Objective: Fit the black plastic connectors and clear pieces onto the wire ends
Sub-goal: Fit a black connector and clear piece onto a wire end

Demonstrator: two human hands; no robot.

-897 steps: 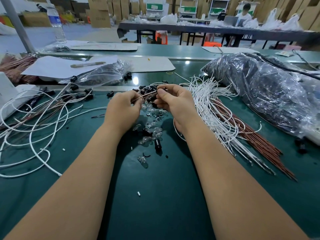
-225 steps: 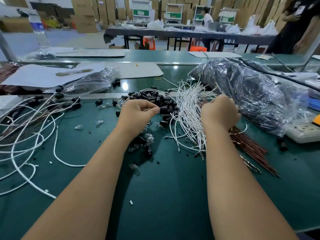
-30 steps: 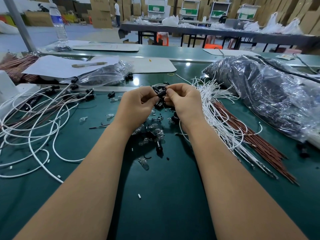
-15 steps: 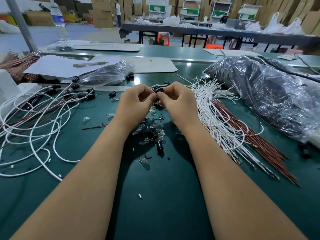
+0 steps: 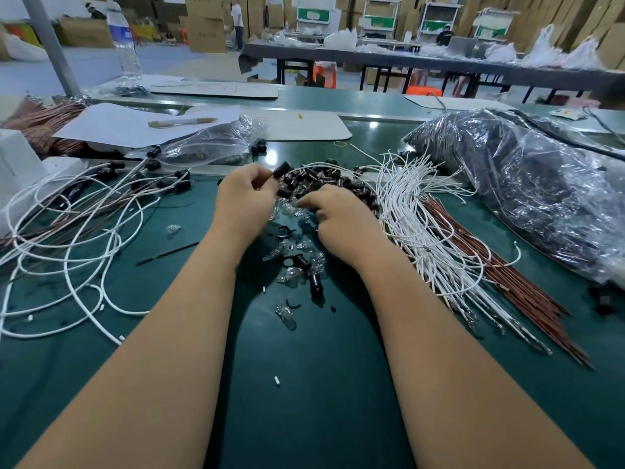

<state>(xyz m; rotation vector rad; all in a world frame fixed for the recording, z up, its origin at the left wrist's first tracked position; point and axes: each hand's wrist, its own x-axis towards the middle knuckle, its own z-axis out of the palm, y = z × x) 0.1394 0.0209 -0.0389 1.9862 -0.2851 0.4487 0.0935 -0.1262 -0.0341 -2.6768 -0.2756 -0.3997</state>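
Observation:
My left hand (image 5: 244,204) pinches a black plastic connector (image 5: 281,169) between thumb and fingertips, raised just above the pile of loose black connectors (image 5: 324,184). My right hand (image 5: 341,220) is lowered onto the scatter of clear pieces (image 5: 291,208), its fingers curled down among them; whether it holds one is hidden. More clear pieces and a few connectors (image 5: 301,265) lie between my wrists. A bundle of white wires (image 5: 416,225) and brown wires (image 5: 500,262) lies to the right of my right hand.
Finished white and brown wires with black connectors (image 5: 84,211) loop over the green table (image 5: 304,384) at left. A small clear bag of parts (image 5: 209,147) and paper with a pen (image 5: 182,122) lie behind. A big plastic bag (image 5: 527,184) fills the right.
My hands have parted: the right hand dropped from the connector down to the clear pieces, and the left hand keeps the black connector alone, lifted slightly.

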